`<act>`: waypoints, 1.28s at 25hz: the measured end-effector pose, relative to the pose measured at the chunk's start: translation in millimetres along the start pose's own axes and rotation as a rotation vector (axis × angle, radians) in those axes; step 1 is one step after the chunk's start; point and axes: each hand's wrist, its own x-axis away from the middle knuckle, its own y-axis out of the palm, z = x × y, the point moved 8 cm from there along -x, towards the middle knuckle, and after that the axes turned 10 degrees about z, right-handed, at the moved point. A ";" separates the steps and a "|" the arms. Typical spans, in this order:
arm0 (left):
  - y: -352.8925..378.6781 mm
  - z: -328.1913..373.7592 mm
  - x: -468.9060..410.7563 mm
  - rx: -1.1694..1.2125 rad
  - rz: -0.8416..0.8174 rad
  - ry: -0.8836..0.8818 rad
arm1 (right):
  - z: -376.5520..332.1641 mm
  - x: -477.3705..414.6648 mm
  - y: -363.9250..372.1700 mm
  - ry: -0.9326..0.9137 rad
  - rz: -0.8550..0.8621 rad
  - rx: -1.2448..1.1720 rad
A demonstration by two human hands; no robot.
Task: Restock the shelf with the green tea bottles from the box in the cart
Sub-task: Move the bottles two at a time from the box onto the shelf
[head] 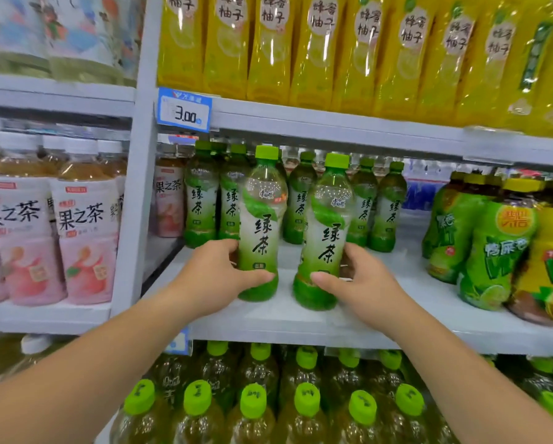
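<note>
**Two more bottles going onto a half-filled shelf**

The person is standing close to the shelf (301, 318), both arms reaching in; the left hand (211, 277) is wrapping the lower part of the left bottle (262, 225), thumb across the front and fingers curled behind it; the right hand (365, 280) is clasping the right bottle (328, 238) the same way, thumb in front, fingers round the far side. Both bottles are standing upright near the front of the shelf, their bases seeming to rest on the board, side by side but not touching.

Behind them the back row (297, 200) of the same green tea is already standing, several bottles across; between that row and the front edge the board is showing mostly bare, so I judge the restocking to be well under way but far from finished; there is space for more rows in front. To the right the lime bottles (480, 238) are crowding in, marking that edge of the slot.

The cart and the box are not showing here, so how many bottles are waiting I cannot tell.
</note>
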 end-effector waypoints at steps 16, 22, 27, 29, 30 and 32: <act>35.4 -16.2 -77.3 -0.128 0.189 -0.021 | 51.6 -110.9 36.3 0.081 0.027 -0.072; 44.1 -20.3 -90.9 -0.128 0.244 -0.056 | 62.2 -125.4 44.7 0.121 0.068 -0.078; 51.1 -22.5 -102.2 -0.253 0.282 -0.007 | 74.0 -129.0 55.4 0.136 0.086 -0.070; 54.2 -25.2 -102.1 -0.247 0.301 -0.007 | 74.2 -128.6 55.0 0.128 0.083 -0.060; 55.7 -26.9 -101.6 -0.238 0.306 -0.008 | 75.1 -129.0 55.1 0.135 0.074 -0.067; 56.0 -28.2 -100.2 -0.216 0.319 0.002 | 75.8 -130.5 56.6 0.157 0.048 -0.096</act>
